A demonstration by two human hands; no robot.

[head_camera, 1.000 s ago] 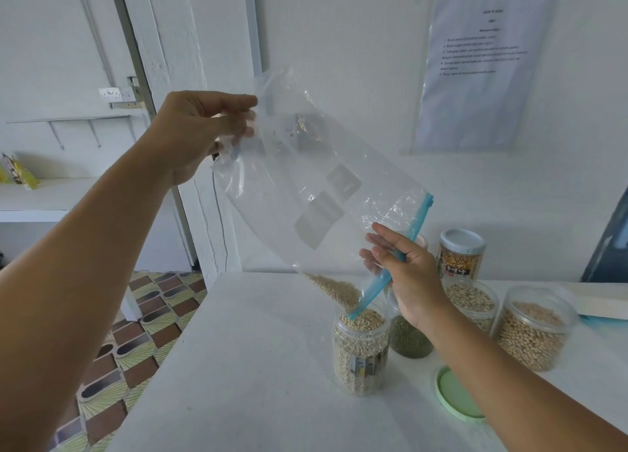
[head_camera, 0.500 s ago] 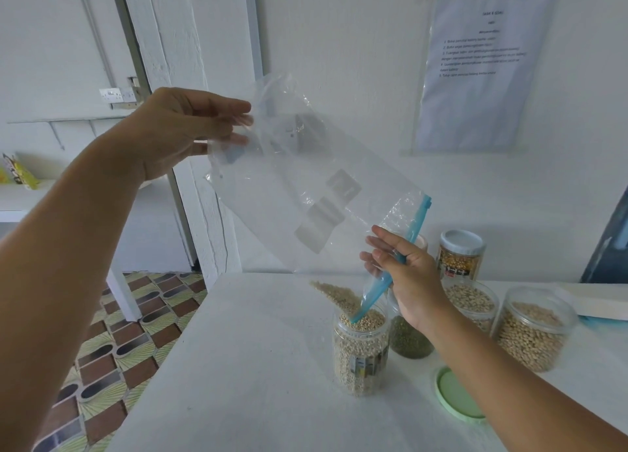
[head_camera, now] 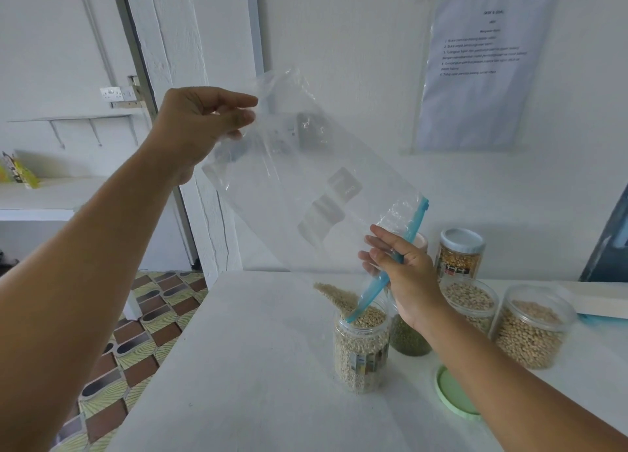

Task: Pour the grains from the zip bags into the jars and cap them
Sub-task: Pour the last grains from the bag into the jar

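Right, the left hand [head_camera: 200, 125] is up high, thumb and fingers pinching the bottom corner of the clear zip bag [head_camera: 306, 183], so the bag hangs tilted, mouth end down to the right. The right hand [head_camera: 404, 275] is lower, fingers grasping the bag near its blue zip strip [head_camera: 390, 265], w/ a couple of fingers stretched out flat across the plastic. The low tip of the strip dips into the open jar [head_camera: 362, 349], and a small wedge of pale grains [head_camera: 334, 295] sits in the bag's bottom corner just above the jar's rim. That jar is nearly full to the top w/ the same pale grains, has a printed label low on its side, and stands on the white table [head_camera: 255, 366].

Just behind it, partly hidden by the right wrist, is a jar of green grains [head_camera: 406, 339]. Further right are two more open jars, one [head_camera: 470, 298] behind and one [head_camera: 533, 329] in front, both holding beige beans. At the back, near the wall, a capped jar [head_camera: 458, 254] w/ yellow-brown kernels has a pale blue lid. A light green lid [head_camera: 453, 395] lies flat on the table, just beside the right forearm, apart from the jars.

On the wall above is a laminated sheet [head_camera: 475, 74] of printed text, too small to read. Off to the left, a doorway and patterned floor tiles [head_camera: 142, 332].
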